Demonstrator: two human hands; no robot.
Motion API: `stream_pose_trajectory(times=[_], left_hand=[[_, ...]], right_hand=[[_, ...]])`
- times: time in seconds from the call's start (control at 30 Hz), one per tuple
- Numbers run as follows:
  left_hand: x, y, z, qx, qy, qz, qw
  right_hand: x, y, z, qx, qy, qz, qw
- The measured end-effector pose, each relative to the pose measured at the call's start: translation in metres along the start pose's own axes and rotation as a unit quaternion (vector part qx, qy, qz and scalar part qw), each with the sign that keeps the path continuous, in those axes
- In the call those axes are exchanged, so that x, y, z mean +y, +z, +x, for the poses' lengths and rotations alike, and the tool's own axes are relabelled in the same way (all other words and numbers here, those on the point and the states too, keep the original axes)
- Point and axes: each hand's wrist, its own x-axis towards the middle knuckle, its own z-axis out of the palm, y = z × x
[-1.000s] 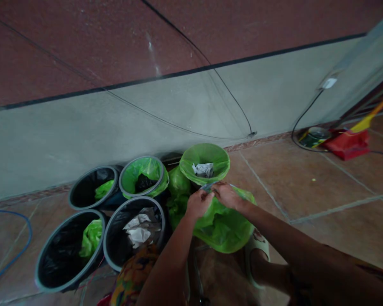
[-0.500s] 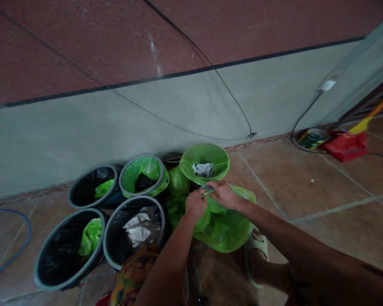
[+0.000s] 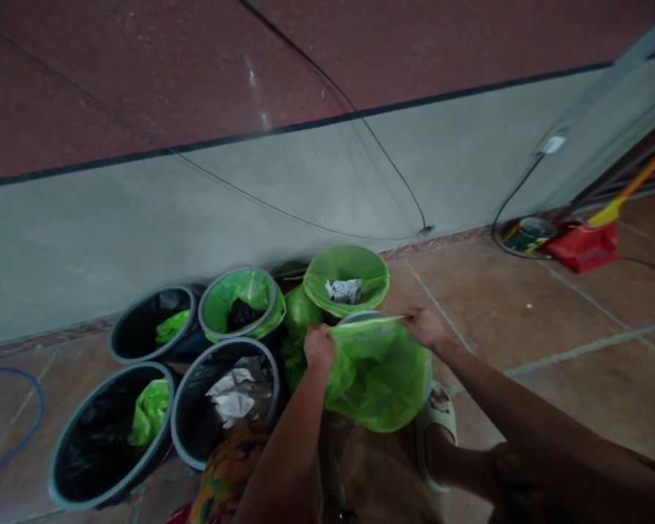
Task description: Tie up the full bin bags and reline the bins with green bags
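A green plastic bin liner (image 3: 385, 378) hangs inside the front right trash bin, whose pale rim (image 3: 363, 316) shows at the back. My left hand (image 3: 320, 347) is closed on the liner's edge at the left. With its fingers pinched, my right hand (image 3: 424, 327) grips the same edge at the back right, so the edge is stretched taut between both hands above the rim. Just behind stands a trash bin lined in green (image 3: 379, 280), holding crumpled paper (image 3: 343, 291). A bundled green bag (image 3: 302, 309) lies left of it.
Several trash bins stand to the left, including a black-lined bin (image 3: 81, 444) and a green-lined bin (image 3: 257, 284). A red dustpan (image 3: 584, 246) and a can (image 3: 529, 234) are by the wall at right. A blue hose (image 3: 36, 415) lies at left.
My hands were close together at the bin's back rim. My right hand has moved right, and the liner edge is now pulled straight and lifted between them.
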Motion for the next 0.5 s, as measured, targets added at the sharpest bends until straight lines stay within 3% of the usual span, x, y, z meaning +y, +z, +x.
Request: stream_pose_trajectory(times=[0.2,0.37,0.5], left_hand=[[-0.004,0.008,0.0,-0.051,0.009,0.029,0.998],[-0.014,0.012,-0.022,-0.1,-0.022,0.059,0.993],[-0.019,0.013,-0.019,-0.078,-0.04,0.014,0.996]], right_hand=[[0.007,0.023,-0.002,0.017,0.067,0.013,0.998],[0.008,0.031,0.0,0.009,0.044,0.05,0.998],[-0.001,0.032,0.005,-0.013,0.034,0.094,0.995]])
